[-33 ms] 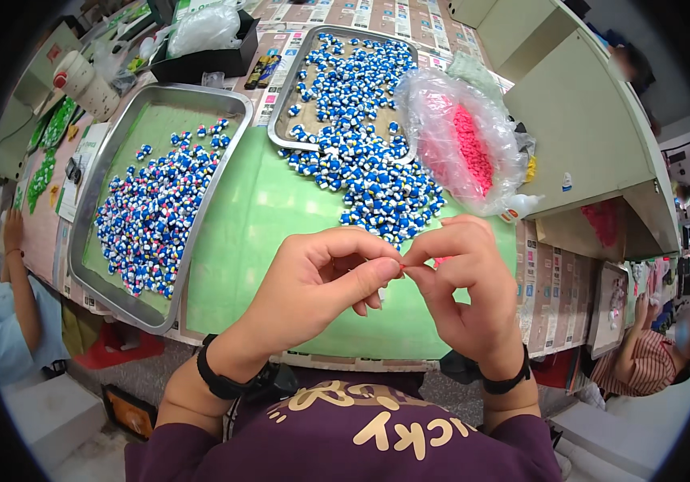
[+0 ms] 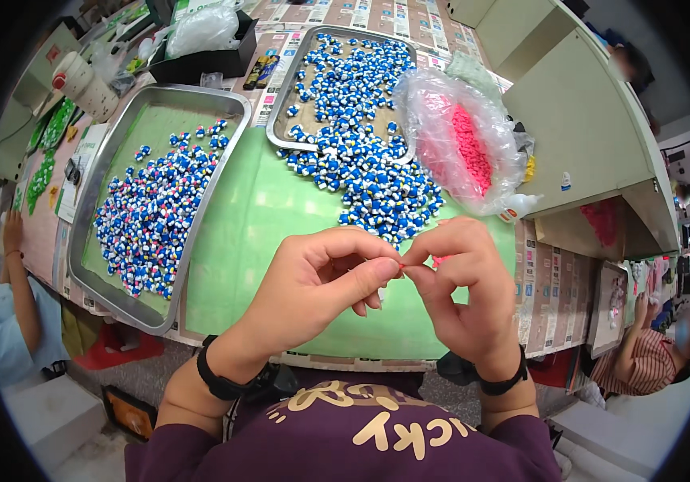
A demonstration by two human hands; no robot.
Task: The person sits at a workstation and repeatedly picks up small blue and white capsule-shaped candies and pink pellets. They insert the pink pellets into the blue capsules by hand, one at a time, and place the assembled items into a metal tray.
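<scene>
My left hand [image 2: 321,277] and my right hand [image 2: 472,293] meet fingertip to fingertip above the green mat [image 2: 249,241]. Both are closed in a pinch on a tiny reddish-pink piece [image 2: 401,266], mostly hidden by the fingers. Small pink pieces [image 2: 440,261] partly show behind my right hand. Just beyond the hands a heap of small blue-and-white pieces [image 2: 389,197] spills from a metal tray [image 2: 277,120]. At the left, another metal tray [image 2: 240,120] holds similar blue-and-white pieces with pink bits among them [image 2: 148,217].
A clear plastic bag [image 2: 433,145] of pink pieces lies right of the heap, near a white squeeze bottle [image 2: 524,205]. A pale cabinet [image 2: 582,120] bounds the right side. A black box [image 2: 212,60] stands at the back left. Other people sit at both sides.
</scene>
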